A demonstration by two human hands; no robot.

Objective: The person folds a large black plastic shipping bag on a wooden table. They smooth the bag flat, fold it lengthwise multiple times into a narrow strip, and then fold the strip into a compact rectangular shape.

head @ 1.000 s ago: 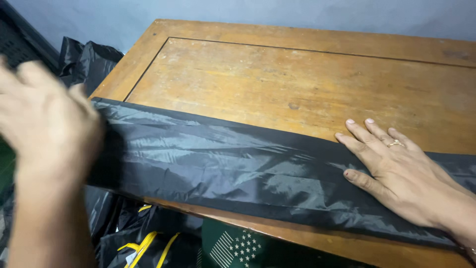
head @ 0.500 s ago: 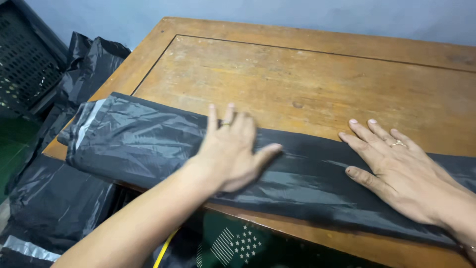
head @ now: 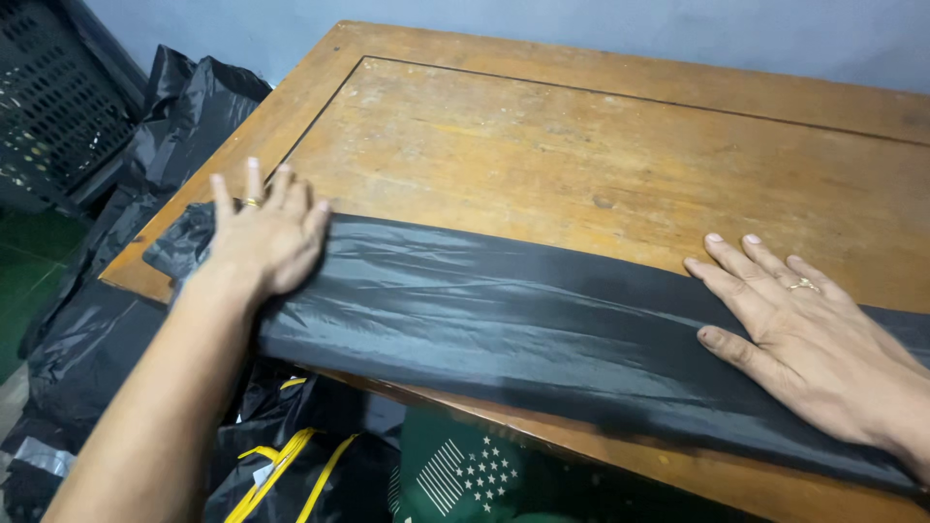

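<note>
- At the far left, a dark slatted crate [head: 53,107] is seen standing on the floor, beside the table.
- Crumpled black plastic bags [head: 155,126] are piled between the crate and the table's left edge, and more of them are heaped lower down on the floor.
- The left hand [head: 269,232] is laid flat, palm down, on the left end of a long strip of black plastic [head: 523,320]; the fingers are spread and nothing is gripped. A gold ring is worn on one finger.
- The left end of the plastic is bunched up at the table's left corner, just past that hand.
- The plastic is stretched across the near part of the wooden table [head: 581,145], slanting from the left corner down toward the right edge of the view, and is pressed smooth with faint creases along its length.
- The far part of the table is bare worn wood with a raised border.
- Below the near table edge, dark bags with yellow straps [head: 291,465] are seen, and next to them a green cloth with a white printed pattern [head: 465,470].
- The right hand [head: 804,334] is laid flat on the right part of the plastic, fingers open and spread, with the fingertips reaching onto the wood; nothing is clasped. A ring is worn on it as well.
</note>
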